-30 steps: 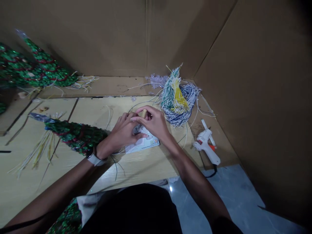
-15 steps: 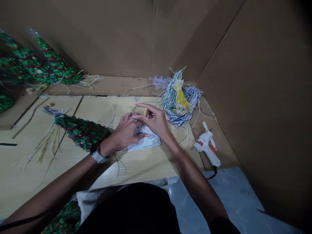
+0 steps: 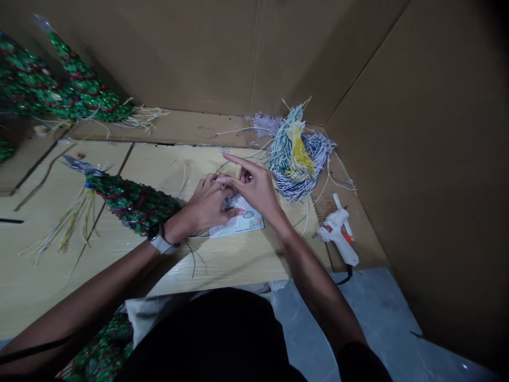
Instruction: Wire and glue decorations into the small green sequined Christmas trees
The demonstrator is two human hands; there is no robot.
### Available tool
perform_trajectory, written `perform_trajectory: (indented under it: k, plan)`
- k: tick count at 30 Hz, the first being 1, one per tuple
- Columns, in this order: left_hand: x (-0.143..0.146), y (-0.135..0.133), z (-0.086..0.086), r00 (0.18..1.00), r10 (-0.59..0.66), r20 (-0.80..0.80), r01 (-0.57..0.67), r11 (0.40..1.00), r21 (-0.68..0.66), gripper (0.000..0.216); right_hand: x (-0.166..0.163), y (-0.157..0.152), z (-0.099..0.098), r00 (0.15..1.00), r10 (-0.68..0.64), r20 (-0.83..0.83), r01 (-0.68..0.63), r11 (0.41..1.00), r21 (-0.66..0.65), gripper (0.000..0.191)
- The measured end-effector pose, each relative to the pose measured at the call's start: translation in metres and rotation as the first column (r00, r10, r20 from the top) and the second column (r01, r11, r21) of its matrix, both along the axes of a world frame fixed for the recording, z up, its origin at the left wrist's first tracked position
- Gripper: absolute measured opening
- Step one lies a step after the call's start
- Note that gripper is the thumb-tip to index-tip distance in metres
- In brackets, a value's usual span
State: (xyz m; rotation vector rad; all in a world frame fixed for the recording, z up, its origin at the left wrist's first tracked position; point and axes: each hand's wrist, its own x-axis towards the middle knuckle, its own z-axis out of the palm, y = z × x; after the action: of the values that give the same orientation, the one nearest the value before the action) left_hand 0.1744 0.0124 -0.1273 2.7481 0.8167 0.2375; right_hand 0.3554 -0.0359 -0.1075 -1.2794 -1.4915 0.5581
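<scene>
My left hand [image 3: 209, 204] and my right hand [image 3: 254, 188] meet over a white printed card [image 3: 244, 225] marked DIY. Between them is a small tan roll [image 3: 235, 170], mostly hidden by my fingers. My right thumb and fingers pinch it, with the index finger stretched out past it. My left fingers curl in against it, and a grey crumpled piece [image 3: 229, 202] shows under that palm. Thin wires [image 3: 193, 257] trail from beneath my left wrist. A green sequinned cone [image 3: 131, 204] lies just left of that wrist.
A bundle of green, yellow and blue-white wires [image 3: 298, 156] lies behind my right hand, and a white glue gun [image 3: 337, 233] sits to the right. Sequinned cones [image 3: 75, 87] stand back left. Cardboard walls [image 3: 401, 159] rise behind and right, above a grey floor [image 3: 358, 318].
The whole view has shifted slightly upward. My right index finger has straightened and lifted off the tan roll. Both hands stay together over the card.
</scene>
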Motion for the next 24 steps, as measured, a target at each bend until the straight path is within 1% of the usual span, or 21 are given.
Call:
perform_trajectory:
  k: [5, 10, 11, 15, 19, 22, 24]
  plan:
    - [0.001, 0.002, -0.002, 0.999, 0.024, -0.021, -0.024, 1.000, -0.015, 0.069, 0.000, 0.002, 0.002, 1.000, -0.006, 0.013, 0.007, 0.999, -0.041, 0.044]
    - [0.000, 0.000, -0.001, 0.999, 0.044, -0.020, -0.045, 0.999, -0.018, 0.066, 0.009, -0.005, 0.001, 0.999, -0.035, 0.041, 0.038, 0.997, -0.062, 0.030]
    - [-0.001, 0.000, 0.000, 0.999, 0.043, -0.014, -0.043, 0.999, -0.017, 0.066, 0.012, -0.007, -0.001, 0.999, -0.032, 0.032, 0.035, 0.997, -0.074, 0.030]
    - [-0.003, -0.002, 0.000, 0.999, 0.023, 0.029, -0.022, 1.000, -0.022, 0.069, 0.024, -0.012, -0.012, 0.999, 0.000, -0.032, -0.005, 0.987, -0.161, 0.044]
    - [-0.004, -0.002, -0.002, 0.998, 0.016, 0.056, -0.013, 0.999, -0.040, 0.071, 0.026, -0.012, -0.021, 0.997, 0.048, -0.057, -0.062, 0.960, -0.273, 0.054]
    - [-0.004, -0.003, -0.001, 0.998, 0.029, 0.048, -0.026, 0.998, -0.062, 0.070, 0.026, -0.011, -0.027, 0.996, 0.008, -0.092, -0.036, 0.953, -0.300, 0.056]
    - [-0.004, -0.005, 0.001, 0.998, 0.035, 0.043, -0.032, 0.997, -0.068, 0.070, 0.028, -0.009, -0.032, 0.991, -0.058, -0.117, 0.021, 0.953, -0.301, 0.057]
